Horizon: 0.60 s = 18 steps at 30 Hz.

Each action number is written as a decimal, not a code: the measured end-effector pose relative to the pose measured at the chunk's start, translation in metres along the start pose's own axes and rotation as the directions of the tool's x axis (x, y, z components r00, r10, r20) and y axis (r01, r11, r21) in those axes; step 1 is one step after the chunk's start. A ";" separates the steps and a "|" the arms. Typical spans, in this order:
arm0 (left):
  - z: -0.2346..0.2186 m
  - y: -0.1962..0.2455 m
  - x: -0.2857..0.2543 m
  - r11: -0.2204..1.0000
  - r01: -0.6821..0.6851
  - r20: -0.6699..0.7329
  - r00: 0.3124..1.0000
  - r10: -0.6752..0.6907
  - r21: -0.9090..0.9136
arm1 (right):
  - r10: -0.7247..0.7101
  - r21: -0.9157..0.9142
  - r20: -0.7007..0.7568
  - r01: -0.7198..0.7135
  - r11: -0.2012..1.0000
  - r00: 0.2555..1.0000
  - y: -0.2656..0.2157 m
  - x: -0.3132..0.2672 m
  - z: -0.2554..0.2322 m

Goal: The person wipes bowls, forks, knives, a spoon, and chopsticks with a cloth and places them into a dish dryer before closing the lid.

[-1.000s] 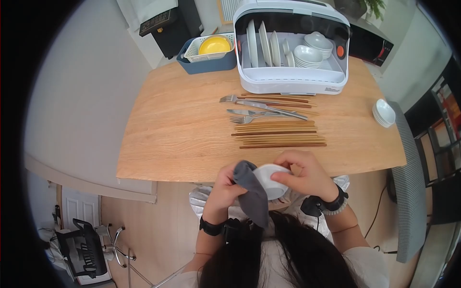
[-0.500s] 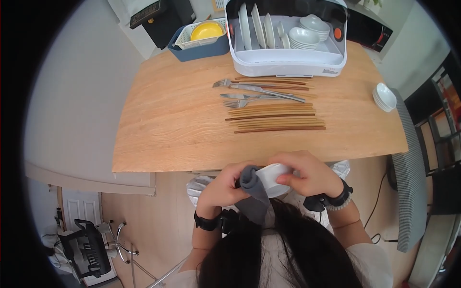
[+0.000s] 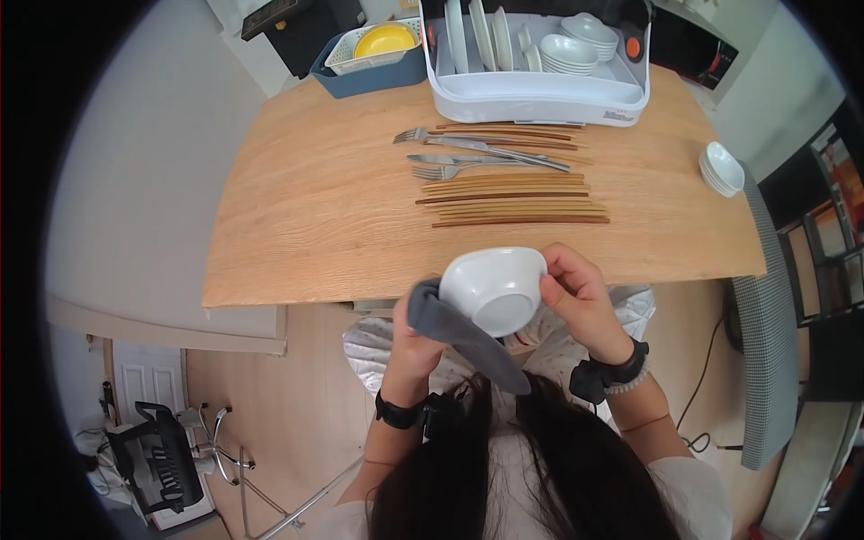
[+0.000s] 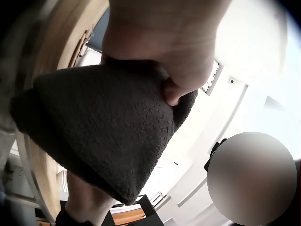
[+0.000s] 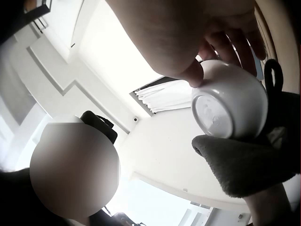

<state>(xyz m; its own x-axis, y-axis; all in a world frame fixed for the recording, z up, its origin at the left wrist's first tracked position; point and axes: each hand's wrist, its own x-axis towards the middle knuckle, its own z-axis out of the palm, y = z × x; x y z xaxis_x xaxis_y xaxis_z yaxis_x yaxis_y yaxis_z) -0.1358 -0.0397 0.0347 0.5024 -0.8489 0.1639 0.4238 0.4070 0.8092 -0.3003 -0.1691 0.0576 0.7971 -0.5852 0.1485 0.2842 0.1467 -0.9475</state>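
Observation:
A white bowl [image 3: 493, 286] is tilted at the table's near edge, its foot facing the person. My right hand [image 3: 580, 299] pinches its right side, thumb on the outer wall; the right wrist view shows the round foot of the same bowl [image 5: 230, 101]. With my left hand [image 3: 414, 337] I grip a dark grey cloth [image 3: 472, 346] against the bowl's left side. In the left wrist view the cloth [image 4: 108, 122] hangs in folds under the thumb and hides most of the fingers and the bowl.
Chopsticks [image 3: 513, 200] lie in rows on the wooden table [image 3: 306, 225], with forks and knives [image 3: 477, 162] among them. Behind stands a white dish rack [image 3: 540, 94] holding plates and bowls. A blue basin [image 3: 369, 79] is left of it; stacked small bowls [image 3: 722, 169] sit at the right edge.
The bowl has risen and turned so that more of its outside and foot show. Both hands have moved apart slightly, and the cloth now slants down to the right. The head view has tilted downward.

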 end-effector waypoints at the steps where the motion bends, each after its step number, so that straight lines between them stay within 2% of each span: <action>1: 0.002 0.006 -0.001 0.986 0.051 0.129 0.989 -0.072 0.156 | -0.017 -0.009 0.023 0.017 1.000 1.000 -0.001 -0.001 -0.003; 2: 0.003 0.009 -0.001 0.946 0.081 0.241 0.957 -0.162 0.314 | -0.019 -0.009 0.027 0.020 1.000 0.999 -0.006 -0.002 -0.007; 3: 0.003 0.010 -0.001 0.946 0.077 0.241 0.958 -0.158 0.315 | -0.014 -0.167 0.098 0.031 0.985 0.995 -0.013 -0.002 -0.011; 4: 0.004 0.010 -0.001 0.928 0.098 0.343 0.911 -0.230 0.361 | 0.002 -0.319 0.164 0.052 0.946 0.986 -0.019 -0.001 -0.012; 5: 0.004 0.011 -0.001 0.906 0.114 0.436 0.847 -0.302 0.408 | -0.001 -0.319 0.166 0.054 0.946 0.986 -0.021 0.001 -0.011; 6: 0.009 0.012 0.004 0.847 0.010 0.520 0.785 -0.336 0.532 | -0.036 -0.502 0.318 0.201 0.841 0.947 -0.022 0.004 -0.009; 7: 0.012 0.013 0.006 0.846 0.008 0.522 0.784 -0.336 0.533 | -0.033 -0.633 0.465 0.358 0.686 0.885 -0.023 0.005 -0.006; 8: 0.015 0.013 0.007 0.806 0.009 0.532 0.747 -0.400 0.592 | 0.045 -0.688 0.479 0.344 0.639 0.877 -0.023 0.003 -0.001; 9: 0.017 0.013 0.008 0.761 0.005 0.536 0.707 -0.462 0.649 | 0.040 -0.688 0.480 0.348 0.637 0.876 -0.022 0.000 0.004; 10: 0.007 0.012 0.012 0.743 0.004 0.526 0.704 -0.477 0.669 | -0.051 -0.678 0.381 0.316 0.664 0.923 -0.022 -0.001 0.008; 11: 0.004 0.010 0.011 0.743 -0.005 0.529 0.705 -0.472 0.669 | -0.138 -0.661 0.272 0.290 0.692 0.952 -0.022 -0.002 0.010; 12: 0.003 0.010 0.007 0.826 0.116 0.420 0.817 -0.395 0.551 | -0.137 -0.667 0.196 0.235 0.707 0.971 -0.022 -0.002 0.007; 13: 0.001 0.010 0.004 0.894 0.207 0.281 0.900 -0.333 0.398 | -0.143 -0.670 0.199 0.242 0.702 0.969 -0.016 -0.003 0.005; 14: -0.006 0.006 0.005 0.925 0.167 0.266 0.927 -0.265 0.340 | -0.162 -0.523 0.073 0.176 0.834 0.984 -0.007 -0.005 0.004; 15: -0.009 0.002 0.003 0.928 0.156 0.272 0.928 -0.255 0.340 | -0.153 -0.346 -0.052 0.126 0.930 0.987 -0.001 -0.007 0.003; 16: -0.006 0.001 0.003 0.962 0.137 0.231 0.954 -0.193 0.235 | -0.161 -0.351 -0.050 0.134 0.927 0.986 0.001 -0.009 0.002; 17: -0.004 0.000 0.003 0.985 0.115 0.183 0.973 -0.137 0.129 | -0.074 -0.208 -0.086 0.054 0.977 0.994 0.004 -0.011 0.003; 18: -0.002 -0.001 0.004 0.985 0.083 0.213 0.970 -0.115 0.152 | 0.020 -0.057 -0.109 -0.026 0.998 0.994 0.004 -0.012 0.002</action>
<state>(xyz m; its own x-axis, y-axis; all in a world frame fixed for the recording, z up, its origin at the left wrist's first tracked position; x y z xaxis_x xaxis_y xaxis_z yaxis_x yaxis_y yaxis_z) -0.1328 -0.0428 0.0339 0.2782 -0.9423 0.1864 0.3448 0.2791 0.8962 -0.3079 -0.1596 0.0529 0.7400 -0.6654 0.0980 0.2325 0.1163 -0.9656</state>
